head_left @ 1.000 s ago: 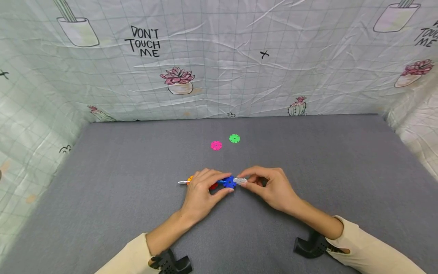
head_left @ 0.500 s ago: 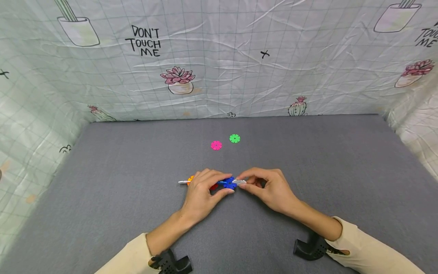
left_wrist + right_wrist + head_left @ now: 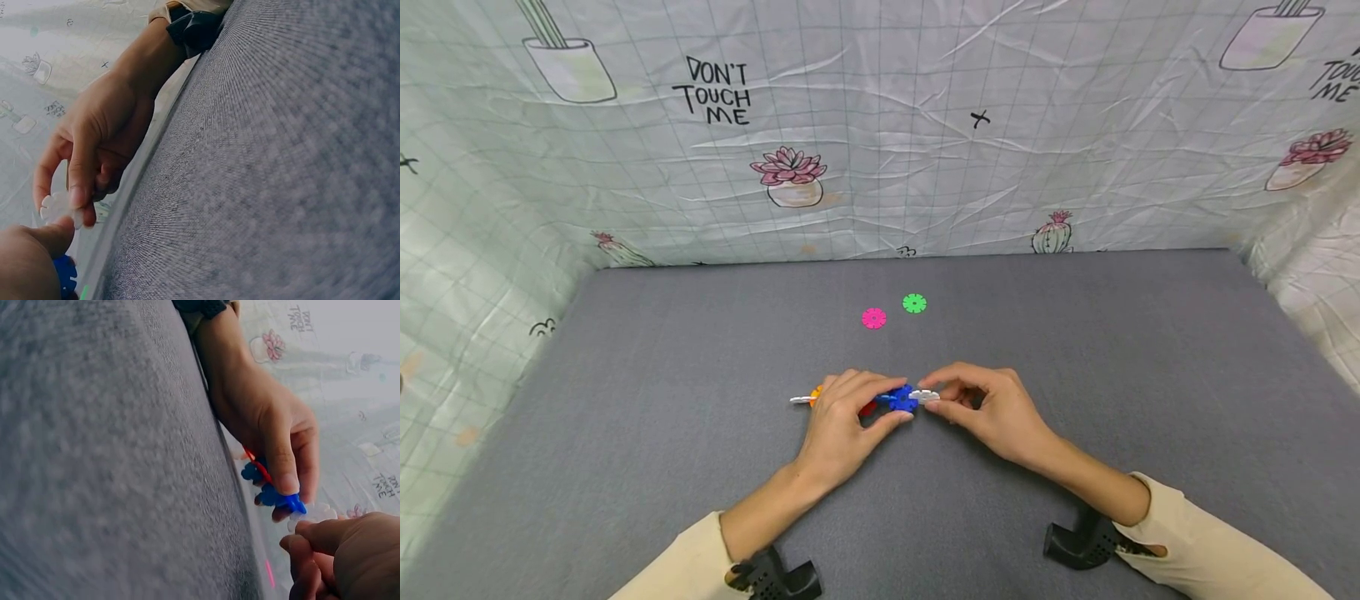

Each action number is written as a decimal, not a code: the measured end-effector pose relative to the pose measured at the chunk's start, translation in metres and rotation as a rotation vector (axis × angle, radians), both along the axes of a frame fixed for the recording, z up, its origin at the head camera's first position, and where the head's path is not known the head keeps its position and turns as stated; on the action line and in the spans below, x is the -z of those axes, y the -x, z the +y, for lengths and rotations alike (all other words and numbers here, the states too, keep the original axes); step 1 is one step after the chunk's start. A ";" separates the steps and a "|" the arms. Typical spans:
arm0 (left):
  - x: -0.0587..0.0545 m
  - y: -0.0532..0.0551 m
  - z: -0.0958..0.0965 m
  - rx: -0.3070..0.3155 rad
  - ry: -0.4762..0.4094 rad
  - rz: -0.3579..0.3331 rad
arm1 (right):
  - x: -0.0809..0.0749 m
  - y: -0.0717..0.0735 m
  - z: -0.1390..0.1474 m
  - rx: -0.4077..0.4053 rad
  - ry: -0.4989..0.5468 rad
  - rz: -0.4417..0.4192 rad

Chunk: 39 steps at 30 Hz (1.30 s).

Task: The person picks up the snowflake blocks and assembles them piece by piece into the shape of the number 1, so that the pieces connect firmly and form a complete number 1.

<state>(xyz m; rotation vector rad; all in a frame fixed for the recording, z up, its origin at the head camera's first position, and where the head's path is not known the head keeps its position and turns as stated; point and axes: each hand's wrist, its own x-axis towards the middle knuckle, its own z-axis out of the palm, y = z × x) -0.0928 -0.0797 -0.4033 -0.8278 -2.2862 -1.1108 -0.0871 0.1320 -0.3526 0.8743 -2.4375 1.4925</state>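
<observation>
My left hand (image 3: 847, 421) grips a row of joined notched plastic discs, its thumb and fingers around a dark blue disc (image 3: 903, 399) at the right end. Part of a red disc (image 3: 868, 408) shows under the palm. Past the knuckles an orange disc (image 3: 816, 393) and a white disc edge (image 3: 801, 400) stick out on the left; the middle of the row is hidden. With thumb and fingertips, my right hand (image 3: 1000, 412) pinches a white notched disc (image 3: 924, 397) against the blue one's right edge. Both wrist views show this white disc (image 3: 320, 512) between the two hands.
On the grey tabletop (image 3: 700, 350), beyond the hands, lie a pink disc (image 3: 874, 318) and a green disc (image 3: 914, 303), flat and apart. A printed cloth (image 3: 880, 125) hangs behind and at the sides of the table.
The white disc tilts a little between my right fingers, which shift slightly against the blue disc. My left hand keeps its place and its grip. The pink and green discs have not moved.
</observation>
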 end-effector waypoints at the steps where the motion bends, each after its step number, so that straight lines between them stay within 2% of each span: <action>1: 0.000 0.000 0.000 -0.007 -0.001 -0.003 | -0.001 0.000 0.001 0.002 -0.005 -0.029; 4: -0.001 -0.001 0.001 -0.033 -0.002 -0.013 | -0.003 0.001 0.003 0.016 -0.011 -0.107; 6: -0.001 -0.001 0.001 -0.046 -0.002 -0.021 | -0.002 0.002 0.005 0.032 -0.014 -0.120; 12: -0.001 -0.001 0.001 -0.061 -0.003 -0.026 | -0.004 0.003 0.005 0.084 -0.033 -0.102; 24: -0.001 0.001 -0.001 -0.060 0.022 0.008 | -0.004 0.002 0.001 0.101 -0.034 -0.074; 33: 0.000 0.001 0.000 -0.035 0.020 0.070 | -0.005 0.000 0.000 0.111 -0.051 -0.052; 39: 0.001 0.001 -0.001 0.031 -0.010 0.097 | -0.005 0.000 0.000 0.103 -0.040 -0.055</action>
